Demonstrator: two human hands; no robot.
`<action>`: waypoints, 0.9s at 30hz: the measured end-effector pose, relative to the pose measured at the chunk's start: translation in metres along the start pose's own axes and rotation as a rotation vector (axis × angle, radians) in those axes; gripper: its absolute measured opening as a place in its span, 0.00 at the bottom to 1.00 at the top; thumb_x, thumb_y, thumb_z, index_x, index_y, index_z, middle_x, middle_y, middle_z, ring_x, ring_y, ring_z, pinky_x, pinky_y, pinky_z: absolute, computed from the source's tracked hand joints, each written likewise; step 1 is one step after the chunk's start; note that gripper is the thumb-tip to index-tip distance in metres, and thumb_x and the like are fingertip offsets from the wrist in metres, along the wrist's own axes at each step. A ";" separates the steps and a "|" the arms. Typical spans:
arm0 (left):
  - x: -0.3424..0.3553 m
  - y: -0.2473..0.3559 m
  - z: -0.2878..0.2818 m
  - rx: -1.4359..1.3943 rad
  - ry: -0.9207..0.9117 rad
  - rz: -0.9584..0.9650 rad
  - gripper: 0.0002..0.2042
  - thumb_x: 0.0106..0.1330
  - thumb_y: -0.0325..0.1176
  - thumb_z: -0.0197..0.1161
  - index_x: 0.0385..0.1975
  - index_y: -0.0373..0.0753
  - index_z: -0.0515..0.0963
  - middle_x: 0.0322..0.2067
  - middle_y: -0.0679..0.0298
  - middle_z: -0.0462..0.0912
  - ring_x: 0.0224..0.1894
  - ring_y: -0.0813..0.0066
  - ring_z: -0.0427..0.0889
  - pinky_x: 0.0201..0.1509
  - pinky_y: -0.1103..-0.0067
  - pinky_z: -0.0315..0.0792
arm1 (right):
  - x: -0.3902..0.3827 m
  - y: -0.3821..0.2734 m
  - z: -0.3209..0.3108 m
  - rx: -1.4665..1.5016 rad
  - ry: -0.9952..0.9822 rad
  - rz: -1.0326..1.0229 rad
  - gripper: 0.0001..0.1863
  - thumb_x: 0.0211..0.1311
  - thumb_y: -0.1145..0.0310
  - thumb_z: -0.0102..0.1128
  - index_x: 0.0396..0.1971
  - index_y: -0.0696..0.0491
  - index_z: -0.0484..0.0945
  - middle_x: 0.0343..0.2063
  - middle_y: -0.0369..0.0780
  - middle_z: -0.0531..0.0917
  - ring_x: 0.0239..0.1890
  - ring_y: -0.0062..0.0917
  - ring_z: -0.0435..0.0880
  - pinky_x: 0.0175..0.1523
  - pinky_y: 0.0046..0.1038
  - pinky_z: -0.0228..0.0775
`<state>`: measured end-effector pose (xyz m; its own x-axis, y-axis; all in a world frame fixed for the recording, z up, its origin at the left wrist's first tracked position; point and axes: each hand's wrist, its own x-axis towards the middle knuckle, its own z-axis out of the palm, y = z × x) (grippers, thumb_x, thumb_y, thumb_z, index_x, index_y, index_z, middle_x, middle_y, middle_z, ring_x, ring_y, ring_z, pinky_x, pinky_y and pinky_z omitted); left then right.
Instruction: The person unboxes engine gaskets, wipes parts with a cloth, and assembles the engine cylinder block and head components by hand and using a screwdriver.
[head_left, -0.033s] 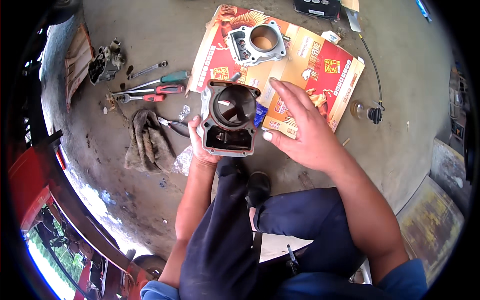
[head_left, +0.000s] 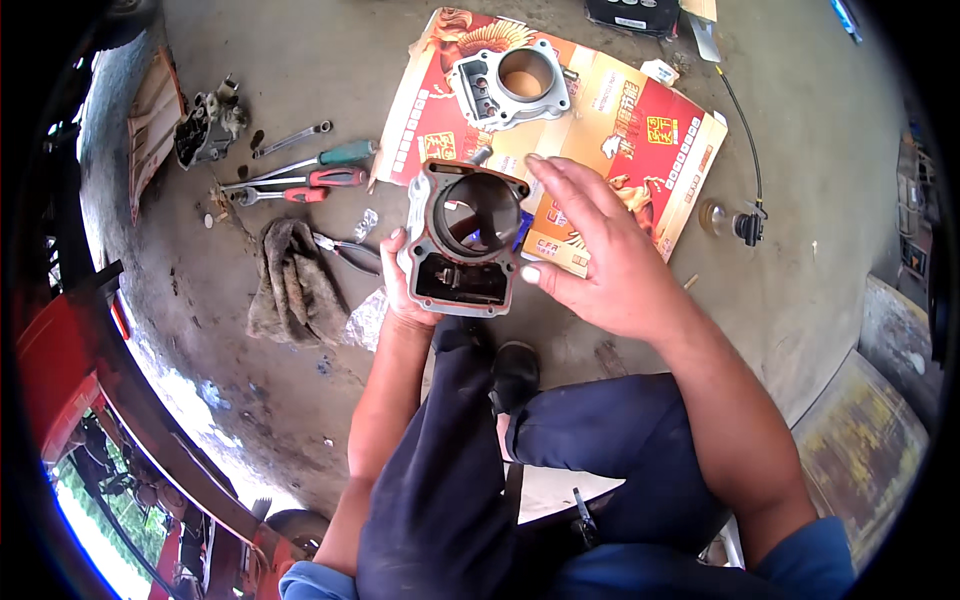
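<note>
The work looks partway along: a metal block (head_left: 462,262) is up in hand, over the near edge of the floor's cardboard (head_left: 600,92) and not set down, and neither hand has a tool. A second, cleaner-looking block (head_left: 497,85) lies at the far side on that cardboard. How much is left cannot be told from here.

The left hand (head_left: 404,288) curls round the block's left side and underside, thumb against the edge, bearing it. The right hand (head_left: 622,262) is spread wide with nothing in its grasp, thumb and fingertips just beside the block's right edge; whether they touch is unclear.

The held block shows its flat face, tilted slightly. A large round hole (head_left: 484,215) takes up the far part, its wall dark and shiny; a boxy pocket (head_left: 460,282) on the near side looks dark and grimy. Reddish-brown traces line the rim, and the outer left wall is pale silver.
</note>
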<state>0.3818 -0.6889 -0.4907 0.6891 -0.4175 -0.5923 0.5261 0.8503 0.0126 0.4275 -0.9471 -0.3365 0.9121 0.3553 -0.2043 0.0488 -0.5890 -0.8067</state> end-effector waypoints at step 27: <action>0.036 -0.021 0.003 1.451 0.386 0.420 0.22 0.77 0.43 0.61 0.59 0.31 0.76 0.44 0.51 0.84 0.41 0.63 0.87 0.44 0.65 0.81 | 0.047 0.071 0.038 -0.497 0.068 0.195 0.43 0.51 0.60 0.81 0.65 0.58 0.68 0.52 0.50 0.77 0.51 0.47 0.84 0.53 0.43 0.81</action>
<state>0.3972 -0.7223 -0.5101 0.8594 0.0601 -0.5077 0.5062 -0.2402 0.8283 0.4587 -0.9446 -0.4249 0.9469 0.1674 -0.2744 0.0480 -0.9177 -0.3944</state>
